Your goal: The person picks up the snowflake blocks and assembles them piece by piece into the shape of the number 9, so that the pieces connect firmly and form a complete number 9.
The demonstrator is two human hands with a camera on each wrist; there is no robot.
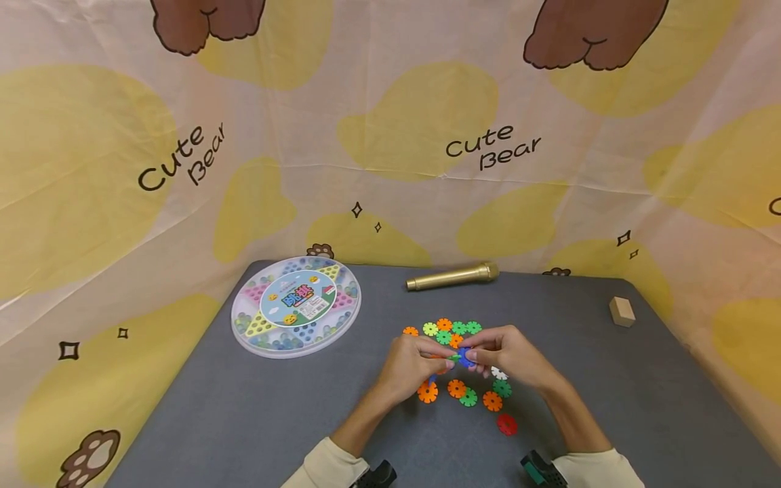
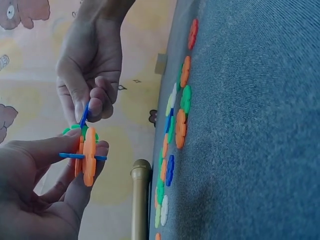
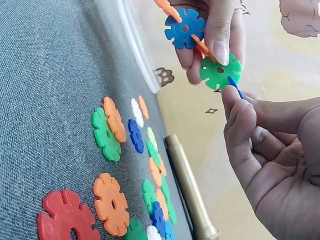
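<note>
Plastic, slotted: green disc (image 3: 214,79), linked to orange disc (image 3: 201,47) and lighter-blue disc (image 3: 175,32). Your left hand (image 1: 410,364) pinches cluster, green rim jutting out, likely so slots are reachable. Dark-blue disc (image 1: 464,361): pinched by your right hand (image 1: 511,352), crosswise, apparently matching slot to slot. Lies at fingertips, edge at green rim; seating unclear.

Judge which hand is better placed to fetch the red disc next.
Probably the right hand: it's nearer the red disc, though pinching a blue disc; the left hand holds the linked discs.
</note>
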